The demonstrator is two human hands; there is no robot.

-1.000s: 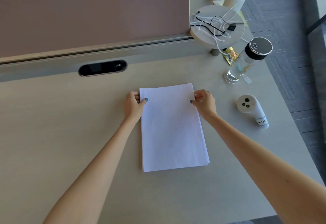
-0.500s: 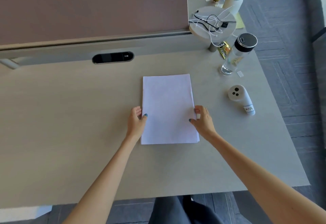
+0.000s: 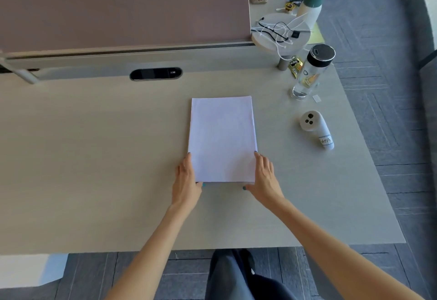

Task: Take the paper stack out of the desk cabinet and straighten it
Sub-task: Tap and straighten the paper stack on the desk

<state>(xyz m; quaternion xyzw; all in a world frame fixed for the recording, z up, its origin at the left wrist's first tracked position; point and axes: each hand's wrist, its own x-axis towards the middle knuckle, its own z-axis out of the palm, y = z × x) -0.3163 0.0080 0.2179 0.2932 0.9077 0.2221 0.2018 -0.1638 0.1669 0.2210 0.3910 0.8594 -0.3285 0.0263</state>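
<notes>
A white paper stack [image 3: 222,137] lies flat on the beige desk [image 3: 94,157], its long sides running away from me. My left hand [image 3: 186,179] presses flat against the stack's near left corner, thumb under the near edge. My right hand [image 3: 263,174] does the same at the near right corner, fingers along the right side. Both hands cup the corners and do not lift the stack. The sheets look evenly aligned. No desk cabinet is in view.
To the right stand a clear bottle [image 3: 309,72] with a black lid and a white controller [image 3: 315,128]. A round stand [image 3: 280,32] with cables and a green-capped flask [image 3: 311,4] sit at the back right. A pink divider panel [image 3: 123,11] closes off the desk's far side.
Both hands slid along the stack's sides from its far corners to its near corners. My head drew back, so the desk's front edge and my legs now show.
</notes>
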